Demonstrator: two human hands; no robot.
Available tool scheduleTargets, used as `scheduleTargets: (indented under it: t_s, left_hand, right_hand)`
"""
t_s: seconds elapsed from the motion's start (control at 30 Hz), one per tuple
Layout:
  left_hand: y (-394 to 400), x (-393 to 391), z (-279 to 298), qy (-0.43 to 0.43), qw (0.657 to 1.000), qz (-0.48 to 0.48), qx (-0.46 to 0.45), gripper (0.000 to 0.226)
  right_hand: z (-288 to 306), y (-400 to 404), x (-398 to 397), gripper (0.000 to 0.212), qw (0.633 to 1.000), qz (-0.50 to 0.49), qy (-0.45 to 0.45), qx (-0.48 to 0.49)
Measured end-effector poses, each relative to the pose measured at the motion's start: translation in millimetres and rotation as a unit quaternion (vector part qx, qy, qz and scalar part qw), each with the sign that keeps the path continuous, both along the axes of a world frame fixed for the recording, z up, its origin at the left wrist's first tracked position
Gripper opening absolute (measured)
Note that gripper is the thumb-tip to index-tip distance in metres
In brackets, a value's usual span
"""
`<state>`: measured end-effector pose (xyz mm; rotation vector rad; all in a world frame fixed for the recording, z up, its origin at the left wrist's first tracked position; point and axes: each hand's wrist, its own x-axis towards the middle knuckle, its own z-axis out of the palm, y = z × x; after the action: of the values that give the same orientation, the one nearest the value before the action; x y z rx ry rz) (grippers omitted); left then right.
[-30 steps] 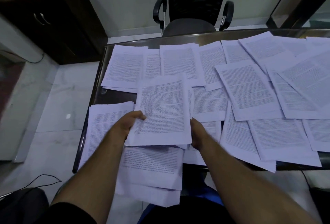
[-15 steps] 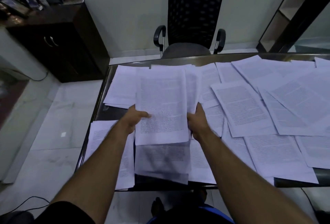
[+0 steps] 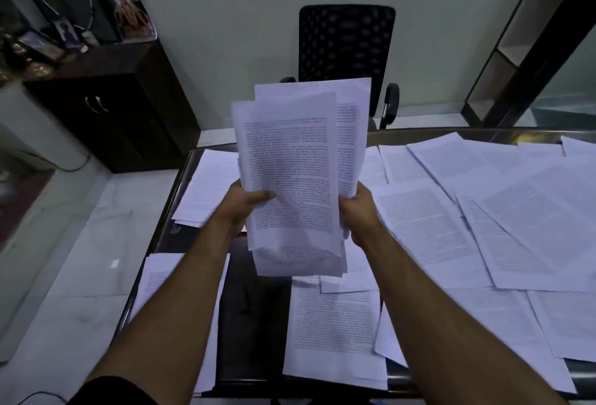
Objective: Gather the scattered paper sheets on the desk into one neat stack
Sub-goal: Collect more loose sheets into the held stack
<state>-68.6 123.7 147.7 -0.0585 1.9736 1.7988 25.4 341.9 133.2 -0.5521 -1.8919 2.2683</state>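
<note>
A loose bundle of printed sheets [image 3: 290,172] is raised upright above the dark desk [image 3: 254,308], its edges uneven. My left hand [image 3: 240,208] grips the bundle's left edge, thumb across the front page. My right hand [image 3: 359,214] grips its right edge, fingers hidden behind the paper. Many printed sheets still lie spread over the desk: one at the far left corner [image 3: 209,188], one at the near left [image 3: 167,301], one near the front middle [image 3: 335,333], and several overlapping ones on the right [image 3: 483,217].
A black office chair [image 3: 346,46] stands beyond the desk's far edge. A dark wooden cabinet [image 3: 109,104] with framed pictures on top is at the far left. Pale tiled floor [image 3: 64,259] lies left of the desk. A shelf unit [image 3: 522,33] rises at the right.
Both hands lifted the gathered sheets off the desk and tipped them upright. A bare dark strip of desk now shows where they lay. The view has tilted up.
</note>
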Motion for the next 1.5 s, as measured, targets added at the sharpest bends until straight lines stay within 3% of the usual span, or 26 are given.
scheduleTargets:
  t_s: [0.17, 0.27, 0.37, 0.57, 0.87, 1.0, 1.1, 1.2, 1.27, 1.37, 1.5]
  left_hand:
    - [15.6, -8.7, 5.0, 0.034, 0.998, 0.032, -0.051, 0.051]
    - [18.9, -10.8, 9.1, 0.025, 0.998, 0.047, -0.039, 0.040]
    - [18.9, -14.7, 6.9, 0.035, 0.996, 0.064, -0.046, 0.039]
    - [22.6, -19.5, 8.2, 0.065, 0.990, 0.077, -0.099, 0.046]
    - [31.0, -30.9, 3.4, 0.100, 0.982, 0.126, -0.099, 0.052]
    - [31.1, -31.4, -20.0, 0.108, 0.957, 0.220, -0.155, 0.059]
    - [37.5, -19.4, -40.9, 0.039, 0.935, 0.310, -0.167, 0.069]
    - [50.1, -7.4, -53.4, -0.112, 0.910, 0.398, -0.034, 0.080]
    - [56.1, 0.2, -54.4, -0.190, 0.901, 0.382, 0.078, 0.084]
    - [63.0, 2.8, -48.0, -0.200, 0.906, 0.283, 0.244, 0.065]
    - [71.9, 0.3, -22.8, -0.173, 0.869, 0.224, 0.405, 0.033]
  right_hand:
    - [-1.6, 4.8, -8.9, 0.035, 0.998, 0.013, 0.030, 0.048]
    - [-0.5, 6.3, -12.5, 0.036, 0.997, -0.026, 0.022, -0.067]
    - [4.7, 13.9, -16.4, 0.043, 0.990, 0.010, 0.008, -0.143]
    - [4.8, 17.6, -26.8, 0.040, 0.999, 0.041, -0.030, 0.009]
    - [-2.0, 19.8, -34.5, 0.035, 0.996, 0.069, -0.054, 0.022]
    - [9.5, 18.3, -42.2, 0.041, 0.999, 0.003, -0.014, 0.042]
    - [25.4, 20.5, -48.6, 0.045, 0.997, -0.030, 0.015, 0.065]
    - [45.0, 22.3, -55.6, 0.045, 0.995, -0.046, 0.045, 0.074]
    - [57.7, 23.6, -59.1, 0.034, 0.994, -0.055, 0.066, 0.068]
    - [78.3, 26.5, -60.0, 0.033, 0.991, -0.057, 0.112, 0.050]
    - [100.3, 30.7, -55.6, 0.035, 0.984, -0.048, 0.172, -0.012]
